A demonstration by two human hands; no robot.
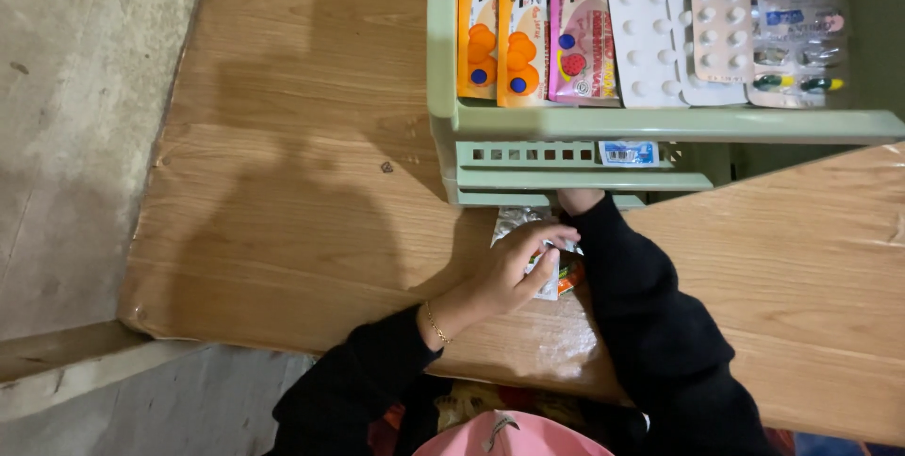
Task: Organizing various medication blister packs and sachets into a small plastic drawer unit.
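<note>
**Packets by the green rack**

We see a pale green plastic rack [660, 123] standing on a wooden table [283, 182]. We use this rack to say where things are.

On the top shelf of the rack, many packets lie side by side. At the left end are two orange packets [500, 32] with round orange shapes and blue dots. Just right of them is a pink packet [582, 27] with a red dot. Next come white pill sheets [646, 27] with rows of round bumps. A pale pink pill sheet [721, 17] lies partly over them. At the right end are clear pill sheets [801, 36] with green and yellow pills. On a lower shelf of the rack we see a small blue and white packet [628, 152].

Just in front of the rack, on the table, lies a small pile of packets [542, 263]. It has shiny silver, white and orange parts. Our left hand [514, 267] rests on top of this pile with its fingers curled over it, holding it down. A thin gold bracelet [435, 323] is on that wrist. Our right hand [577, 199] reaches under the bottom shelf of the rack. The rack hides most of it, so we cannot tell if it is wide or closed. Both arms are in black sleeves.

The table is light brown wood with dark shadows on it. Left of the table, far from the rack, is a grey floor [75, 88].
</note>
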